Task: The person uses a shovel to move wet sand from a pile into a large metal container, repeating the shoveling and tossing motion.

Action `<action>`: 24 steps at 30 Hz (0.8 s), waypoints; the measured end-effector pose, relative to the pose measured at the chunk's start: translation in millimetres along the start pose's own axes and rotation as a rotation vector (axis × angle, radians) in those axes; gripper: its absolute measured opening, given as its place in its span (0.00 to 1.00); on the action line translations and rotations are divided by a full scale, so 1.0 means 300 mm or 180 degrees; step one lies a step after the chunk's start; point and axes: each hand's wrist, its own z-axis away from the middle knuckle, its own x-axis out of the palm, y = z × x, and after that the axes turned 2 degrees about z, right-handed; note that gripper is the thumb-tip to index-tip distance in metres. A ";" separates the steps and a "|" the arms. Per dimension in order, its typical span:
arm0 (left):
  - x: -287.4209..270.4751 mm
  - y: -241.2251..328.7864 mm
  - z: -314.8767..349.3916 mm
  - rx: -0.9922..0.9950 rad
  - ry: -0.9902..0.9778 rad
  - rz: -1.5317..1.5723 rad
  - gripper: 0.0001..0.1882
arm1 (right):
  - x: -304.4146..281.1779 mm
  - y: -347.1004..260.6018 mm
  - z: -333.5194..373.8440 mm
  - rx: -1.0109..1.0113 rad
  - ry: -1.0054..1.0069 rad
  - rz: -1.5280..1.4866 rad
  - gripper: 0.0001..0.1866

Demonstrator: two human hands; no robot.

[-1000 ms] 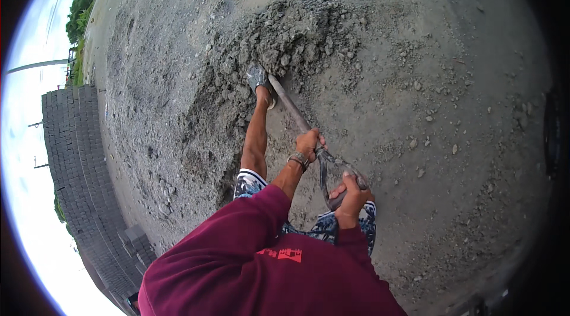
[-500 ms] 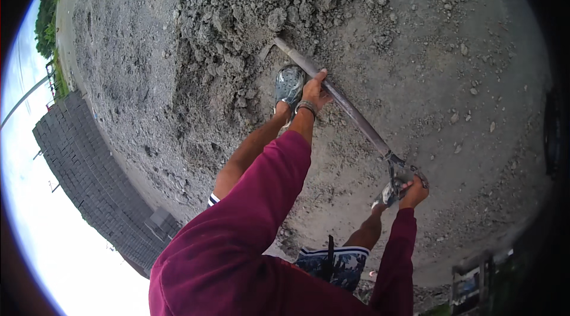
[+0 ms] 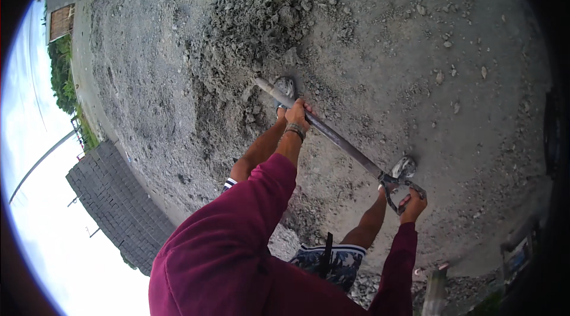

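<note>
"Grey, crumbly soil lies heaped beyond the fingers of the left hand. How much is done?"

"Part looks broken loose, I'd judge; plenty of soil remains, though the share worked I can't tell."

"And the fingers?"

"Left ones wrap snugly round the shaft of the shovel; those of the right hand curl about its D-shaped grip. The shovel slants between them, its lower end just past the left fingers, blade indistinct."
</note>
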 end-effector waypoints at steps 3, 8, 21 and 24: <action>0.026 -0.116 0.251 0.0358 0.0057 -0.0321 0.06 | -0.228 0.041 0.018 0.0366 0.0001 -0.0339 0.03; 0.223 -0.478 0.722 0.0772 -0.0113 -0.1110 0.08 | -0.786 0.181 0.051 0.0771 0.0201 -0.0878 0.04; 0.881 -1.495 1.766 0.2511 -0.3392 -0.3451 0.24 | -1.387 0.328 0.425 0.0963 -0.0340 -0.2115 0.14; 0.626 -1.476 1.559 0.1856 -0.2982 -0.3384 0.22 | -1.541 0.212 0.538 0.1041 0.0696 -0.1727 0.10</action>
